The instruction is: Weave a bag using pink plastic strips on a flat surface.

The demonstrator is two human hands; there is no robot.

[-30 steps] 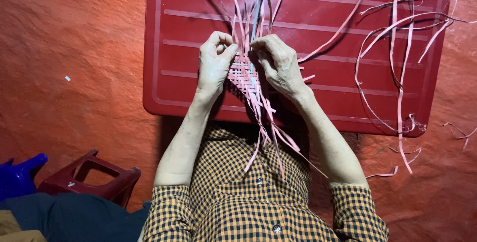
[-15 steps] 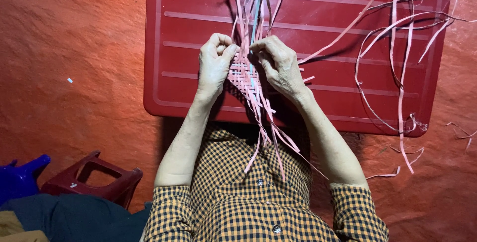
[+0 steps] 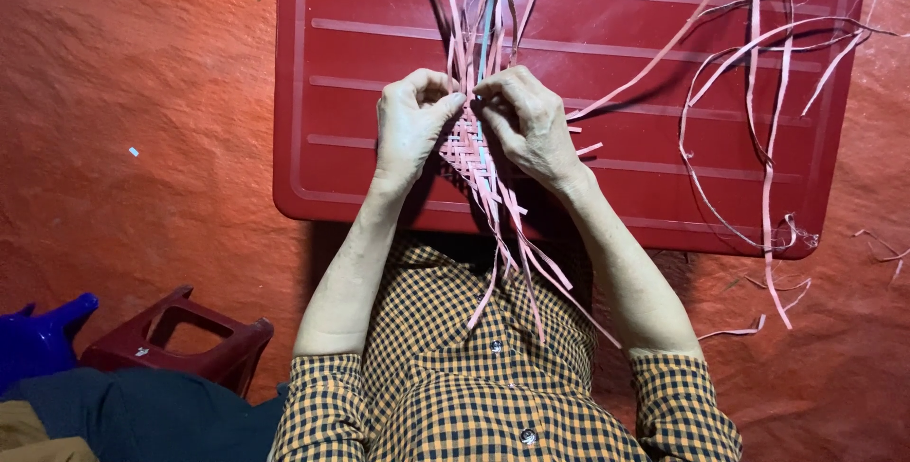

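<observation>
No pkgs, labels, signs or screens in view.

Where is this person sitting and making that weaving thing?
Probably a simple home craft spot. Both hands, left hand and right hand, weave pink strips over a low red plastic table, with a small stool beside.
</observation>
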